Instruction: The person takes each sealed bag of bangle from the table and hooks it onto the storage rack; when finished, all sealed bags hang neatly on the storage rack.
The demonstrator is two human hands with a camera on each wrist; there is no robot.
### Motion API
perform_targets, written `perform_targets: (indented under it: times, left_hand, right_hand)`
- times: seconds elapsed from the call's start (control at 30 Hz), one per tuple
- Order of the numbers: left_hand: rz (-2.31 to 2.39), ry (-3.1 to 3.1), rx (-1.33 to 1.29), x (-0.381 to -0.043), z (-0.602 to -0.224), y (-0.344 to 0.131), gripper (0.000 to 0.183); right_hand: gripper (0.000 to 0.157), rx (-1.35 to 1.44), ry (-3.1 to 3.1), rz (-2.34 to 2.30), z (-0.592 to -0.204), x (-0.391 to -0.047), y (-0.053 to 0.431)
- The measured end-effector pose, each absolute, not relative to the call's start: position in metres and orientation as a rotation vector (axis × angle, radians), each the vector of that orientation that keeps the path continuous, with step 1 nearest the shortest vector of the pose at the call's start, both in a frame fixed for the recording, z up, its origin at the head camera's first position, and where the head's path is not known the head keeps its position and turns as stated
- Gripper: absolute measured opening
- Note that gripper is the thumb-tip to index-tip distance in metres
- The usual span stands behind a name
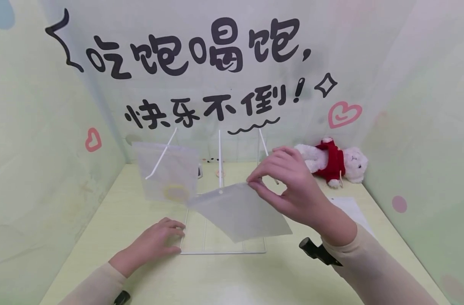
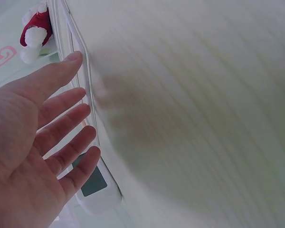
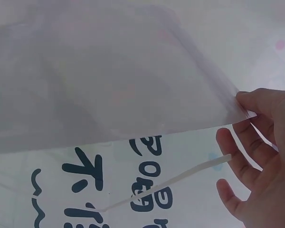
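Observation:
Between thumb and forefinger, my right hand pinches the top edge of a frosted plastic bag near its corner. The bag hangs tilted over a white wire rack, its small punched hole close to the middle prong. In the right wrist view the bag spreads out from the pinching fingers. My left hand rests at the left side of the rack's base, fingers loosely extended, touching the wire. On the left prong hangs another frosted bag with a yellow ring-like shape in it.
A white plush toy in a red top lies at the back right. Another pale bag lies on the table to the right. Behind the rack is a white device with a dark panel. Printed fabric walls enclose the table.

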State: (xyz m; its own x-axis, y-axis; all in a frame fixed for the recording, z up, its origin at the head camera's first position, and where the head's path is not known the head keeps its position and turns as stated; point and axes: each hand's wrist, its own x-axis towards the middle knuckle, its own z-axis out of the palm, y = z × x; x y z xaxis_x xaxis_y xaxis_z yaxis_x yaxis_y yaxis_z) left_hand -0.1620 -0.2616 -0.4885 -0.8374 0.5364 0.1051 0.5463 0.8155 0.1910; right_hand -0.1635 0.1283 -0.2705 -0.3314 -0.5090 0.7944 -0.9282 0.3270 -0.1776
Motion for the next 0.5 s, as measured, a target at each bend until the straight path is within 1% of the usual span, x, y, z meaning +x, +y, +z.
perform_targets:
  times: [0.07,0.2,0.43,0.5]
  left_hand:
    - [-0.345,-2.951,-0.877,-0.161,-0.489,-0.261,0.042]
    - [-0.365,-2.969,-0.862,-0.161,-0.488,-0.261,0.042]
    - [-0.361,-2.980,-0.852,-0.160,-0.486,-0.259,0.042]
    - [-0.359,-2.980,-0.853,-0.160,-0.485,-0.260,0.042]
  right_hand:
    - [0.005,1.247,-1.977,0.854,-0.269,-0.166,0.127]
    - [0.008,1.232,-1.987,0.872,-0.271,-0.173,0.126]
    - [0.003,1.201,-2.056,0.889,-0.270,-0.183,0.126]
    - [0.005,1.199,-2.096,0.893,-0.266,-0.187,0.125]
